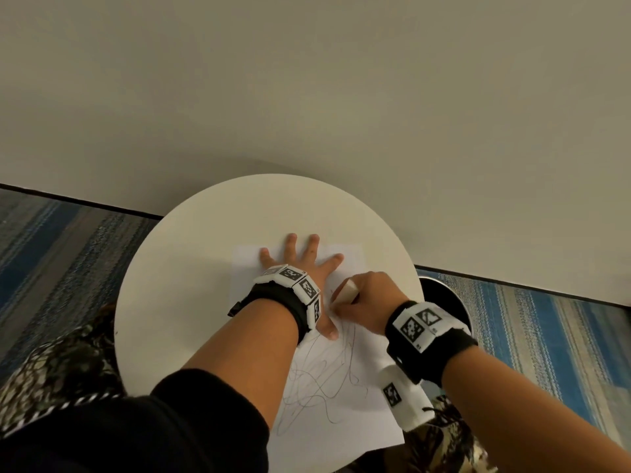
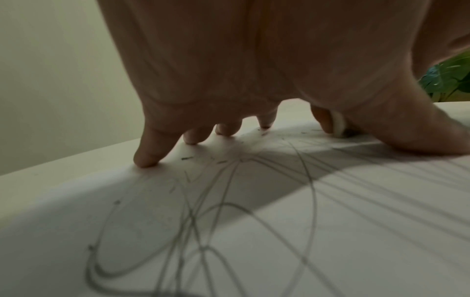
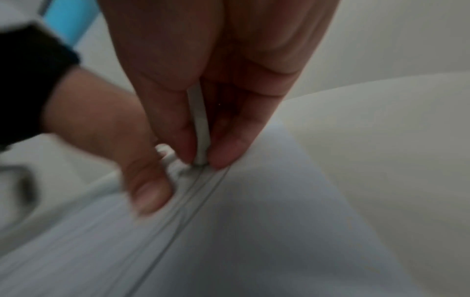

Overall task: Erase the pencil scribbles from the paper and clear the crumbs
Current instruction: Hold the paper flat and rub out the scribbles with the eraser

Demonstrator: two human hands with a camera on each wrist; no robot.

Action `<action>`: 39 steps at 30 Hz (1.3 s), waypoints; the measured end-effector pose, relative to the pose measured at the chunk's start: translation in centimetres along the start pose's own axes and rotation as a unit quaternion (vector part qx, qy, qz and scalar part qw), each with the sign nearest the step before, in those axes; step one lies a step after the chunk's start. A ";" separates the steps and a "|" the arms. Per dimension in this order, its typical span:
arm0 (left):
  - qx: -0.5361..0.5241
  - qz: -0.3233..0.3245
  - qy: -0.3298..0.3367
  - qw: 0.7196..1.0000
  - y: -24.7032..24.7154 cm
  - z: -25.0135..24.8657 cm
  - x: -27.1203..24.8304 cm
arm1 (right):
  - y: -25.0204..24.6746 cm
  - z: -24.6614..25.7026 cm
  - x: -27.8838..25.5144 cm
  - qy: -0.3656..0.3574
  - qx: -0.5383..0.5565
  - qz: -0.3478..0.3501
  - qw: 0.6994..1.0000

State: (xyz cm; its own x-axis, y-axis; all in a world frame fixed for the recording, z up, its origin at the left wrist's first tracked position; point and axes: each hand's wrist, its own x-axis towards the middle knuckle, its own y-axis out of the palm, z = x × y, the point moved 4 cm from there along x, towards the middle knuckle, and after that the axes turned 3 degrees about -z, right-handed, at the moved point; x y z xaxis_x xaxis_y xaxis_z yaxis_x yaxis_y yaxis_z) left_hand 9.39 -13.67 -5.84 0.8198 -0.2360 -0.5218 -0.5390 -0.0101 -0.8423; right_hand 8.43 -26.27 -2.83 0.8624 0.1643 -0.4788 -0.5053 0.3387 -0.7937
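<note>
A white sheet of paper (image 1: 345, 418) lies on the round white table (image 1: 191, 274), with grey pencil scribbles (image 1: 321, 380) over its near half. My left hand (image 1: 300, 257) lies flat on the sheet, fingers spread, pressing it down. My right hand (image 1: 362, 295) pinches a white eraser (image 1: 348, 291) between thumb and fingers, its lower end on the paper just right of my left thumb. In the right wrist view the eraser (image 3: 201, 128) stands on edge on the scribble lines (image 3: 188, 197). Small dark crumbs (image 2: 187, 158) lie by my left fingertips (image 2: 145, 160).
The table stands against a plain beige wall (image 1: 307, 97). A dark round bin (image 1: 440, 302) sits on the floor right of the table. Blue striped carpet (image 1: 546, 322) lies on both sides. The paper's near edge overhangs the table rim towards my lap.
</note>
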 end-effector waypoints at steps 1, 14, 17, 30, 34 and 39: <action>0.000 -0.001 0.002 1.000 0.1 -0.1 0.1 | -0.4 -0.3 0.2 0.010 0.002 -0.014 1.000; -0.040 0.009 0.016 0.999 1.6 0.6 -1.6 | -0.5 0.6 0.4 0.015 0.027 -0.071 0.997; -0.026 0.019 0.015 0.999 1.6 1.5 -1.6 | 0.6 1.3 0.1 -0.010 0.004 0.017 1.000; -0.012 0.018 0.017 1.000 1.5 1.3 -1.5 | -0.9 1.5 0.5 -0.024 -0.056 0.003 0.998; -0.009 0.017 0.017 1.000 1.5 1.2 -1.5 | -0.7 1.6 -0.2 -0.035 -0.073 0.029 0.996; -0.010 0.016 0.017 1.000 1.4 1.4 -1.6 | -0.3 1.2 -0.6 -0.045 -0.072 0.044 0.995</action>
State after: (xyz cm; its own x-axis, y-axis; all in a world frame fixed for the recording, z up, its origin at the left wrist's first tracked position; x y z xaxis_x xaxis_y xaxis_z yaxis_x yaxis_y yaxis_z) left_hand 7.58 -11.96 -6.36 0.7953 -0.2690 -0.5433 -0.5687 -0.0208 -0.8223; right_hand 8.11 -25.30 -1.87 0.8109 0.2714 -0.5185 -0.5726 0.1850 -0.7987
